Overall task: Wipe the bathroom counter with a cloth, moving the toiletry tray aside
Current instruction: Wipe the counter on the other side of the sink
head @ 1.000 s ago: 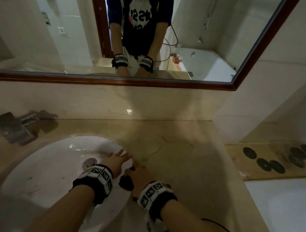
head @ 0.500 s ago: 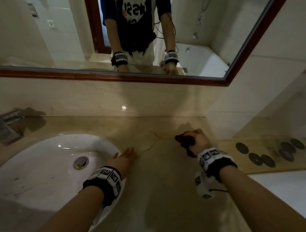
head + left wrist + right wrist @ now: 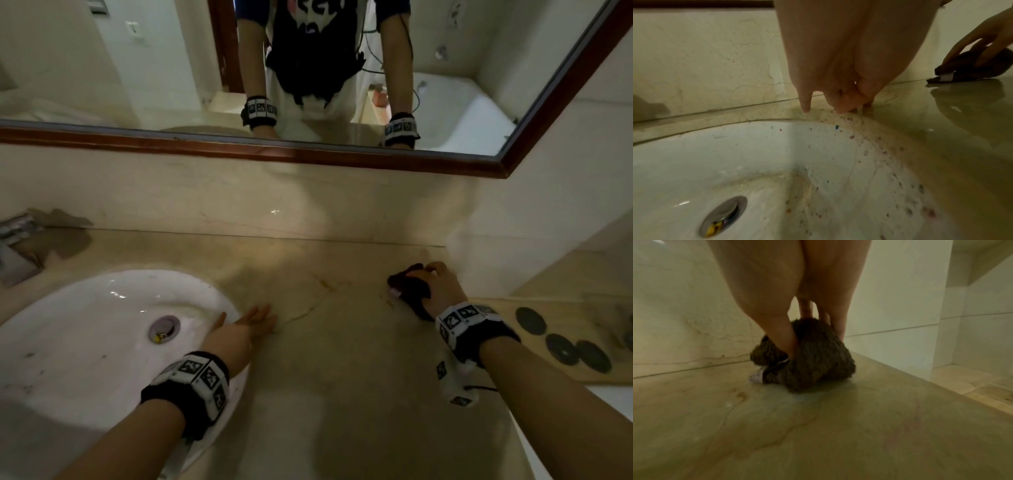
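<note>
Cloth (image 3: 409,289) slid right w/ right hand (image 3: 442,291) (near wall), left hand (image 3: 239,334) unmoved

Backsplash (image 3: 308,202) and side wall (image 3: 479,240) bound counter (image 3: 342,377).

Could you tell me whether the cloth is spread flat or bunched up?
Bunched up: the dark cloth sits as a lump on the counter, gripped by the right hand.

No legible text — the shirt (image 3: 310,27) print is mirrored, cut off
</note>
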